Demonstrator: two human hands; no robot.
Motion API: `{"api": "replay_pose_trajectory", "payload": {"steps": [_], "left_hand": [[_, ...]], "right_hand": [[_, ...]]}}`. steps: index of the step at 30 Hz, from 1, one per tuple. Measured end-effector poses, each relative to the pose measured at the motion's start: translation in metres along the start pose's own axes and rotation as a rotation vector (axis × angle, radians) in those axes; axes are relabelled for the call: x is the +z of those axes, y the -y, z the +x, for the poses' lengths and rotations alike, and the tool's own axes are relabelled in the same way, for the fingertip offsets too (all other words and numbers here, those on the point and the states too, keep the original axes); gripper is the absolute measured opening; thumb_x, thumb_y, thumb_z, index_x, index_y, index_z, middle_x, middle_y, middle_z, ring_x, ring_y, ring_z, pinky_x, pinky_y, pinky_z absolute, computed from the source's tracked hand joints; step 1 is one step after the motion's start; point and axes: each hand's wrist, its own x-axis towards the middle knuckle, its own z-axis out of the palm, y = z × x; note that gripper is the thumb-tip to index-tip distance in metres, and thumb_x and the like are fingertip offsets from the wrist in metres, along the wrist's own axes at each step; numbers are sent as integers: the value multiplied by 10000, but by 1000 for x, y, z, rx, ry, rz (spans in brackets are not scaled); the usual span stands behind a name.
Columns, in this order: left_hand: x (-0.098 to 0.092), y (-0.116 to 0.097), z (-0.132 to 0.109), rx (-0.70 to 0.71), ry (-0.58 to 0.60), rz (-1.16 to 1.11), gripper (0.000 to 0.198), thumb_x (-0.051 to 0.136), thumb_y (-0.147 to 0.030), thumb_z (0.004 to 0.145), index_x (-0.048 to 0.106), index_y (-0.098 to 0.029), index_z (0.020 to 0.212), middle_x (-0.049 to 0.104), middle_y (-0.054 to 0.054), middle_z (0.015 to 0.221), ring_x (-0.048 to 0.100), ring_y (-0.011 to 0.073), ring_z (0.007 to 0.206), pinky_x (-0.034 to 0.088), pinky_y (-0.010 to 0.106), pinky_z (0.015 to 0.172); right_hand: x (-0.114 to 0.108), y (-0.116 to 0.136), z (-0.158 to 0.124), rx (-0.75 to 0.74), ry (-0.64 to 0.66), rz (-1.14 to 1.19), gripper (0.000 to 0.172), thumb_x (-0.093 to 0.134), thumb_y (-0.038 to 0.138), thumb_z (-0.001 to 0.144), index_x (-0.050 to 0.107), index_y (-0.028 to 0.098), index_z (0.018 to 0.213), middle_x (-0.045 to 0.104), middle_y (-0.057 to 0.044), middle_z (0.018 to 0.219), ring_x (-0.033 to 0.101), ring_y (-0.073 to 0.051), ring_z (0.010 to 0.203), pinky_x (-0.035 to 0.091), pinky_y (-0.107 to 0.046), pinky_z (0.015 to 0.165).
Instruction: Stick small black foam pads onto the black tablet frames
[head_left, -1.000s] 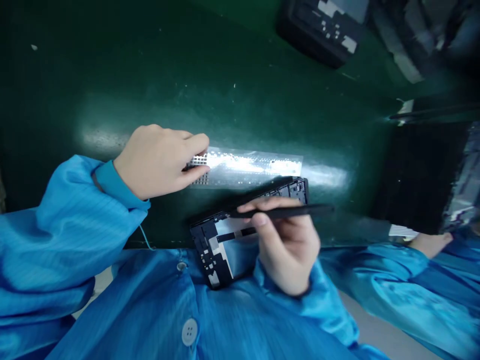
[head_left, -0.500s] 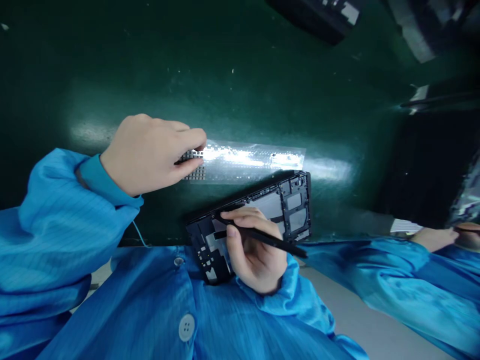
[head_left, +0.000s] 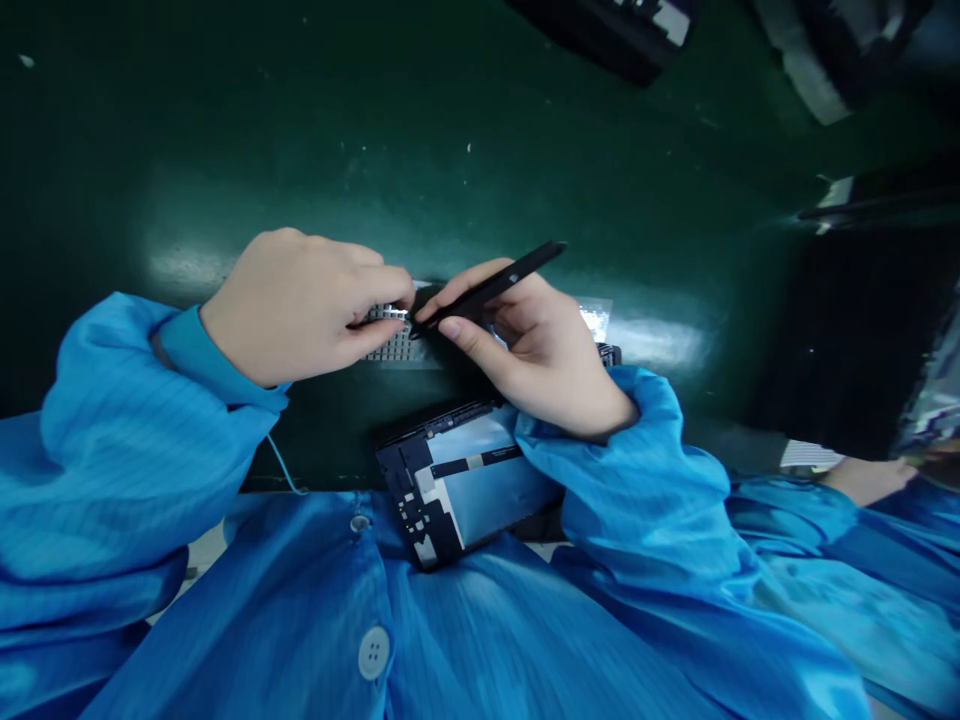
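Currently, the right hand (head_left: 551, 350) holds a slim black tool (head_left: 499, 290) like a pen, pinched between thumb and fingers, its tip down at the grid end of a clear strip (head_left: 596, 315). Just beside that tip is the left hand (head_left: 307, 310), its thumb and forefinger narrowly apart over the grid of small pieces (head_left: 391, 350); whether they grip the strip or merely press on it, I cannot tell. The strip lies on the green table (head_left: 300, 130), its middle hidden by the right hand. Nearer the body, an opened dark device (head_left: 480, 480) lies at a slant by the table's edge, partly covered by the right forearm and sleeve. Another dark object (head_left: 622, 35) sits at the far side, while a co-worker's hand (head_left: 866, 480) shows at right.
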Motion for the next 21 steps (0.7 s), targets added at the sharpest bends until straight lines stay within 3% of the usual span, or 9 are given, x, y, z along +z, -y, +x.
{"api": "replay_pose_trajectory", "payload": {"steps": [4,10,12,15,17,19,21], "left_hand": [[1,1,0,11,-12,33,296,602,-413,1075,863,-299,1155,725,11,847,757,229,939,520,342,864],[0,0,-1,40,-30,126,360,525,-451,1074,861,-367,1175,779,25,871,761,246,856,468,357,705],[-1,-1,-1,41,-31,125,384,515,-456,1080,859,-380,1230,809,31,937,763,255,867,466,373,709],[1,-1,-2,51,-31,107,417,500,-463,1100,850,-408,1320,840,37,1048,774,263,906,466,386,721],[2,0,-2,51,-31,104,423,499,-473,1105,851,-419,1332,836,38,1036,773,267,905,455,388,711],[2,1,-2,47,-30,113,423,503,-481,1102,860,-418,1319,822,39,983,764,266,876,432,391,687],[2,1,-2,46,-35,132,429,503,-485,1099,866,-410,1314,815,41,957,751,260,838,400,393,657]], "right_hand": [[2,-4,-4,-5,-9,38,230,785,475,1109,750,278,1220,853,-34,1209,839,-234,1217,679,-409,1132],[-2,-4,-3,-54,-24,49,176,821,398,1088,770,253,1174,861,-39,1150,855,-227,1136,710,-397,1055],[6,5,-24,-5,-131,150,122,822,338,1091,762,266,1170,868,-29,1137,860,-206,1093,722,-373,1014],[35,16,-73,55,-469,189,123,771,240,1109,747,289,1219,843,-23,1110,841,-185,1044,720,-349,940],[58,16,-101,11,-657,132,155,720,198,1116,726,293,1238,812,-25,1060,814,-191,1006,708,-372,915],[76,12,-116,-68,-722,49,201,683,160,1108,700,292,1259,805,-29,1037,796,-205,994,701,-425,955],[85,7,-119,-114,-703,-6,255,670,126,1095,678,290,1290,821,-42,1065,796,-215,1027,706,-446,962]]}}
